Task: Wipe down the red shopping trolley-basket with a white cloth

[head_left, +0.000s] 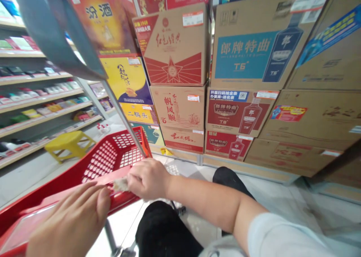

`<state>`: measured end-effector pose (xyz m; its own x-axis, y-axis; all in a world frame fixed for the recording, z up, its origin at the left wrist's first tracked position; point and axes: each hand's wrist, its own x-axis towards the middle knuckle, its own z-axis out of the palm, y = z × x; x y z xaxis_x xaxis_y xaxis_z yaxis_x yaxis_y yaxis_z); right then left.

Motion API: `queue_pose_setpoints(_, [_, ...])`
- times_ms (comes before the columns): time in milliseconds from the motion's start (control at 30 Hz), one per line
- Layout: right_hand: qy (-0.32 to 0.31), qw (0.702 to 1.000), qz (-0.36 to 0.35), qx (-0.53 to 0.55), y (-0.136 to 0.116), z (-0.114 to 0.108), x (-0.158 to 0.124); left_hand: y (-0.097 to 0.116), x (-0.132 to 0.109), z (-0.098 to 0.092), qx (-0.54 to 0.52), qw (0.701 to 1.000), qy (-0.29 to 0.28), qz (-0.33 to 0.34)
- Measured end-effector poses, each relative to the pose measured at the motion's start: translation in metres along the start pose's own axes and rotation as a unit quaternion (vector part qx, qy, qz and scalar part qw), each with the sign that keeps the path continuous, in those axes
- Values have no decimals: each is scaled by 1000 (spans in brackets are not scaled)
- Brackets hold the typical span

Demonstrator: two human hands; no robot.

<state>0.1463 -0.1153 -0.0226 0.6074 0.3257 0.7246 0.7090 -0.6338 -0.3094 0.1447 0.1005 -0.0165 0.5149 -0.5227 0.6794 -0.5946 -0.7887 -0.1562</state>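
A red plastic shopping cart (113,144) with a perforated basket stands in front of me on the left. My left hand (70,219) is closed over the cart's handle, its fingers lying across the bar; the fingertips are partly hidden. Farther right, my right hand (149,180) is a fist around a crumpled, pale, dirty-looking cloth (121,184). That cloth is pressed against the right end of the red handle (120,200). Just past my right hand, a thin metal pole (121,112) rises from the cart and carries a curved grey piece (53,27) at its top.
Stacked cardboard liquor cartons (177,48) form a wall ahead and to the right, on a low base. At left are shelves (34,80) of small packaged goods, with a yellow plastic stool (69,144) before them. My black-clad knees (166,230) are below, over the pale tiled floor.
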Motion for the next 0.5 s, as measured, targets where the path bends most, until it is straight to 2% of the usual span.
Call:
queue_pose_setpoints(100, [63, 996, -40, 42, 2, 7, -14, 9, 6, -11, 83, 996, -11, 43])
queue_pose_setpoints(167, [81, 992, -69, 65, 4, 11, -21, 11, 9, -15, 96, 994, -15, 52])
queue_pose_setpoints(233, [68, 994, -65, 63, 5, 12, -19, 12, 10, -19, 100, 993, -17, 53])
queue_pose_setpoints(400, [-19, 998, -9, 51, 2, 3, 9, 14, 8, -24, 105, 994, -22, 24])
queue_pose_setpoints(500, [-3, 998, -23, 66, -2, 5, 8, 12, 5, -26, 114, 993, -31, 14])
